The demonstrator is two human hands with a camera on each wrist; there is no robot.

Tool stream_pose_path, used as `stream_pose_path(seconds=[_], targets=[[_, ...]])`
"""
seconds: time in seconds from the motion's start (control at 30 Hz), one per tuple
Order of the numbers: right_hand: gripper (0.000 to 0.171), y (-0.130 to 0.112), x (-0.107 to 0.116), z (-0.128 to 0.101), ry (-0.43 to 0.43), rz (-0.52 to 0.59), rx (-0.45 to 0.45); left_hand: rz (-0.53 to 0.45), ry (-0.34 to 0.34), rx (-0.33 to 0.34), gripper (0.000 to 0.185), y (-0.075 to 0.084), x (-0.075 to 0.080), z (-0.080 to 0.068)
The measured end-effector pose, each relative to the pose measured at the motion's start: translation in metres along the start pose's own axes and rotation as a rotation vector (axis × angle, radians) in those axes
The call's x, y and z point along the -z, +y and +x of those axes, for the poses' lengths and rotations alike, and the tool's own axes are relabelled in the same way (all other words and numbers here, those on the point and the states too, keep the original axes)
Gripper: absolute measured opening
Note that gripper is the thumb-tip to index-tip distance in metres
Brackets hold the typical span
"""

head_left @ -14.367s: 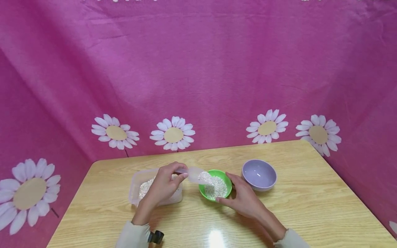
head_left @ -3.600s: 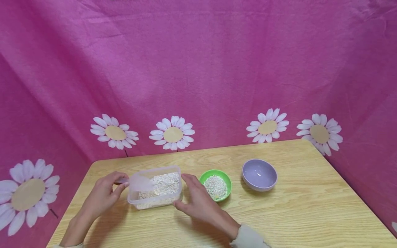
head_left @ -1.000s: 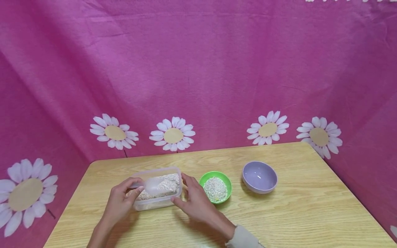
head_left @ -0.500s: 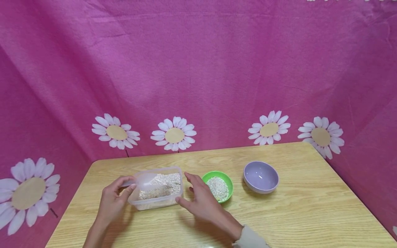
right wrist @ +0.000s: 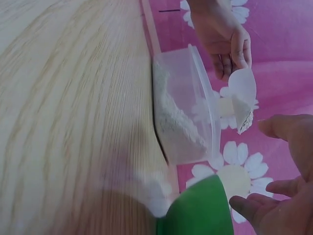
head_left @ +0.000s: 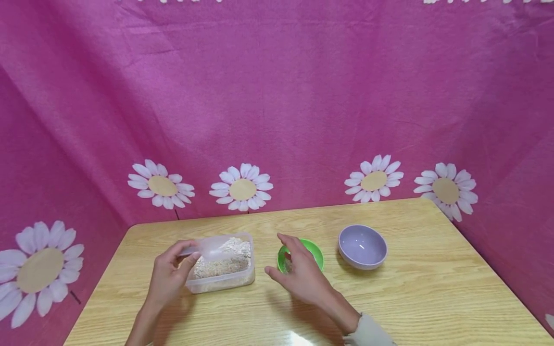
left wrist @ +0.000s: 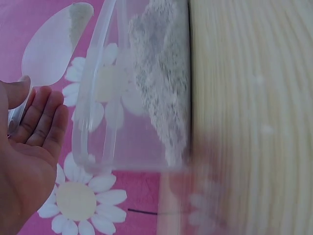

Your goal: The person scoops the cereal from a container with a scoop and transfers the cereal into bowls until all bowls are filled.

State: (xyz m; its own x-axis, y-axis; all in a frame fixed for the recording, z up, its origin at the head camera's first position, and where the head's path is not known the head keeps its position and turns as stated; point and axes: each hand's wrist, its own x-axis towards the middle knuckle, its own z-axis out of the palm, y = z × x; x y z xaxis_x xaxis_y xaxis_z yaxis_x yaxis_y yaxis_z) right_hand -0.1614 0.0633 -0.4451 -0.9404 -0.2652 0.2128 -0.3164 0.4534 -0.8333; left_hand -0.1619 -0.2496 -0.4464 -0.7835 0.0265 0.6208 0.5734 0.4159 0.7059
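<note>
My left hand (head_left: 168, 275) pinches the handle of a translucent plastic scoop (left wrist: 51, 46), held above a clear rectangular container (head_left: 222, 282) of pale oat-like flakes (head_left: 222, 266). Some flakes sit at the tip of the scoop, seen in both wrist views. To the right, my right hand (head_left: 305, 276) hovers over the near left side of a green bowl (head_left: 317, 252), fingers spread and holding nothing. That hand covers most of the flakes inside the bowl. In the right wrist view the green bowl (right wrist: 200, 208) shows just below the fingertips, apart from them.
A purple bowl (head_left: 362, 246) stands right of the green one, with nothing seen inside. All of it rests on a light wooden table (head_left: 433, 288). A pink cloth with daisies (head_left: 277, 120) hangs behind and at both sides.
My right hand has left the container's right end and moved right to the green bowl. The left hand has raised the scoop out of the flakes. Earlier, it tipped flakes into the green bowl.
</note>
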Motion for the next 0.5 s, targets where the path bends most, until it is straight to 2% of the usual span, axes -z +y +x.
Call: stream_pose_path(seconds=[0.3,0.5], targets=[[0.085,0.007,0.015,-0.005,0.056,-0.095,-0.051,-0.055,-0.057,0.026,0.018,0.003,-0.028,0.007],[0.090,0.016,0.029,-0.010,0.069,-0.166,-0.061,-0.097,-0.096,-0.041,0.019,0.008,-0.050,0.015]])
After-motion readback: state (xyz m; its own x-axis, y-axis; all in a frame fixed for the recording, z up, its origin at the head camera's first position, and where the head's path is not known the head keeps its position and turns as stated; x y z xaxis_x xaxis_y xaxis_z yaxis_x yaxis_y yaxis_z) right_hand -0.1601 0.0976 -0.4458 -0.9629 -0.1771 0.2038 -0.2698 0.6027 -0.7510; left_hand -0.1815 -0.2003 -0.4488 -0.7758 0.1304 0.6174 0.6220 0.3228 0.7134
